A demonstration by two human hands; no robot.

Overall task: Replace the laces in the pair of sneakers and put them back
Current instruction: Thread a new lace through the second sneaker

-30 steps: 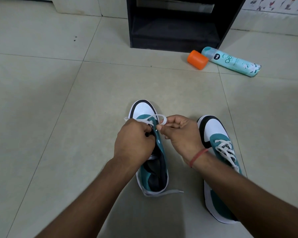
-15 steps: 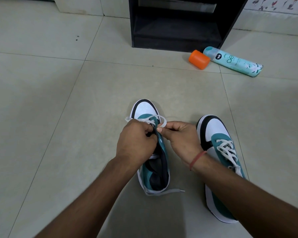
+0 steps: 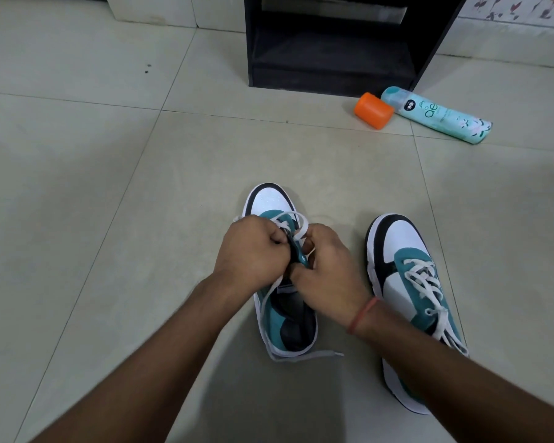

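Pale floor tiles [image 3: 109, 219]: both hands — left hand [image 3: 253, 251], right hand [image 3: 330, 276] — pinch the flat white lace [image 3: 296, 223] on the half-threaded teal-and-white left sneaker [image 3: 269, 203]; beside them, the right teal-and-white sneaker [image 3: 400, 251] looks fully laced.

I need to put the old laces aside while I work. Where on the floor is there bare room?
Bare tile lies left of the sneaker being laced, out to the frame's left edge, and between its toe and the black shelf unit. It is crowded by the shelf's right corner, where the orange cap and spray can lie, and between the two sneakers.
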